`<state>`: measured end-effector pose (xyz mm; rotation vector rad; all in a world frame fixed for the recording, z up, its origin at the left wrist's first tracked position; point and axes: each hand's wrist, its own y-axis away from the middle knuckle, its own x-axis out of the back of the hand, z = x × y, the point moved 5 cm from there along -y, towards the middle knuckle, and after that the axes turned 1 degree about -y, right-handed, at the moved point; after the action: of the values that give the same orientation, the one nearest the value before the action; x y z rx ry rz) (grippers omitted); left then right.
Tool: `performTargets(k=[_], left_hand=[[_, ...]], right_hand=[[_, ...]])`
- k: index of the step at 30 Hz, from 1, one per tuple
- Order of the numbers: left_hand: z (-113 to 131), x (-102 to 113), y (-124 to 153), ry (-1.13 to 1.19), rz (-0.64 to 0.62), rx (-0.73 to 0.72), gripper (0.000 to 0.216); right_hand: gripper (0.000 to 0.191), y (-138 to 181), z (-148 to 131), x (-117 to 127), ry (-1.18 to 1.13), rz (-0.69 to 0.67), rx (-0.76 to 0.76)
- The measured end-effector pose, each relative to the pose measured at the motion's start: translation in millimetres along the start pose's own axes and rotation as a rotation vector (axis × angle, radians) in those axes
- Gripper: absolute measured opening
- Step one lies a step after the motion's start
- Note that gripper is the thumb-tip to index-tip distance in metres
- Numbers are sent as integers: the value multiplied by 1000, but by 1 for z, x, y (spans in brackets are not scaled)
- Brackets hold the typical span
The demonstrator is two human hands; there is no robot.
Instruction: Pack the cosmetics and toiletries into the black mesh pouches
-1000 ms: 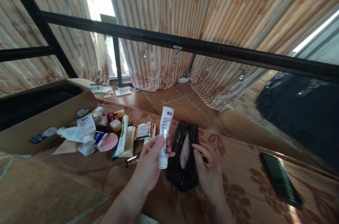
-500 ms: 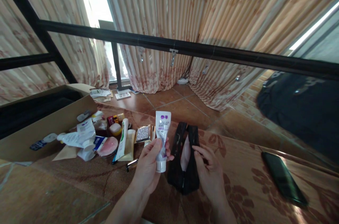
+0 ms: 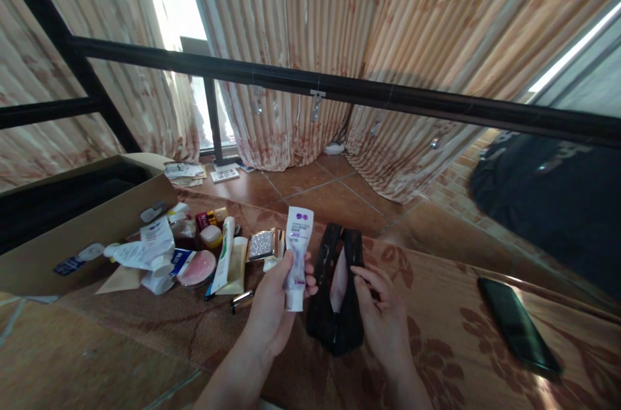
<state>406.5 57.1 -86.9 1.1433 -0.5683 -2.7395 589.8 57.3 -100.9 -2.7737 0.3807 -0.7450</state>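
My left hand point(image 3: 272, 297) grips a white toothpaste tube point(image 3: 299, 232) with purple print, its cap end pointing down towards me. The tube is held up just left of a black zippered pouch point(image 3: 359, 319). That pouch lies on the patterned cloth with its top parted, and something pale pink point(image 3: 339, 284) shows inside. My right hand point(image 3: 383, 306) pinches the pouch's right edge between thumb and fingers. Left of my left hand lie a glittery compact point(image 3: 262, 245), a slim white-and-green tube point(image 3: 224, 258) and a round pink compact point(image 3: 196, 269).
Behind those items, several white tubes and small jars point(image 3: 211, 237) crowd against a cardboard box point(image 3: 97, 229) holding something black. A dark phone point(image 3: 519, 326) rests on the cloth point(image 3: 436, 306) at the right. A black metal rail point(image 3: 291, 77) crosses before the curtains point(image 3: 301, 9).
My left hand has turned the toothpaste tube slightly, so its printed face shows more fully. My right hand stays at the pouch's edge.
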Motion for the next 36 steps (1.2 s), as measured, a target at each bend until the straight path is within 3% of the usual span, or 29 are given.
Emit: performTargets(k=[16, 36], left_hand=[[-1, 0, 0, -149, 17, -13, 41], [-2, 2, 0, -225, 14, -138, 36]], right_hand=[[25, 0, 0, 0, 1, 0, 14], [25, -1, -2, 0, 0, 1, 50]])
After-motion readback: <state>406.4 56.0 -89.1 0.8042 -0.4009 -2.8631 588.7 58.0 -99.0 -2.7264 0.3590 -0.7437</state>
